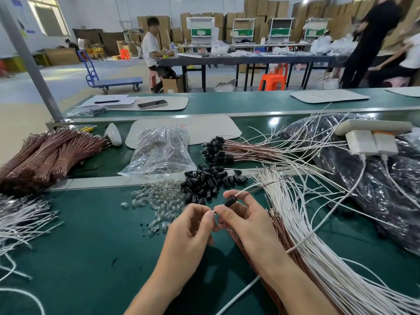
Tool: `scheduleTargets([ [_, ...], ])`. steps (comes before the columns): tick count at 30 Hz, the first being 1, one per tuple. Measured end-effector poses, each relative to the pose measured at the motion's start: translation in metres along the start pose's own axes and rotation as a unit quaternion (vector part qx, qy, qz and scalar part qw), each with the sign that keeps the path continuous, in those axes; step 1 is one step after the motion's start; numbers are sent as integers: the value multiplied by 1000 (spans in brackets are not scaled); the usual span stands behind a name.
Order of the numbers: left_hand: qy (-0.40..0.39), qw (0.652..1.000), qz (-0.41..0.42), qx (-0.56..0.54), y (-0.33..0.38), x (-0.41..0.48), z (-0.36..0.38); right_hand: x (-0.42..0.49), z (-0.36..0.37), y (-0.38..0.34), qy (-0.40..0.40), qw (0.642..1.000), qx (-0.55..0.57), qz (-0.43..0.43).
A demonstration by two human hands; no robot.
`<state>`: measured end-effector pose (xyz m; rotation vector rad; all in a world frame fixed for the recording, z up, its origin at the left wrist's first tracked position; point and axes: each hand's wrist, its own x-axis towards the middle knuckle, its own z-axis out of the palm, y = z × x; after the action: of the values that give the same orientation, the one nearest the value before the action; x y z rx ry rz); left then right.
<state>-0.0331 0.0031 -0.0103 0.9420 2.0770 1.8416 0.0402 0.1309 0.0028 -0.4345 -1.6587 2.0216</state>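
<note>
Two bare hands meet just above a green workbench. The right hand pinches a small black sleeve between thumb and fingers, and a thin wire pair runs from the sleeve up to the right. The left hand pinches a tiny shiny part at the sleeve's near end. The part is too small to identify, and fingertips hide where it joins the sleeve.

Just beyond the hands lie a heap of loose black sleeves and a heap of clear bulbs. A thick fan of white wires passes under the right wrist and is cut off at the lower right edge. Bundled brown wires are cut off at the left.

Farther back is a workshop hall with long tables, a seated person, a blue trolley and stacked cardboard boxes. A standing figure at far right is blurred.
</note>
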Motion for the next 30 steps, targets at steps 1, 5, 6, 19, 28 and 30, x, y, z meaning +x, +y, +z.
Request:
scheduleTargets([
  [1,1,1000,-2,2,0,0,0,0,0,0,-1,1000,-2,1],
  [5,5,1000,-5,0,-4,1,0,1,1,1,-1,1000,-1,4],
  [6,6,1000,-3,0,-4,2,0,2,1,1,0,1000,-1,4],
  [19,16,1000,9,17,-9,3,0,2,1,2,0,999,-49,2],
  [28,33,998,42,23,-10,3,1,1,2,2,-23,998,-7,59],
  [30,35,998,49,28,-10,3,0,1,2,1,-33,998,-14,56],
])
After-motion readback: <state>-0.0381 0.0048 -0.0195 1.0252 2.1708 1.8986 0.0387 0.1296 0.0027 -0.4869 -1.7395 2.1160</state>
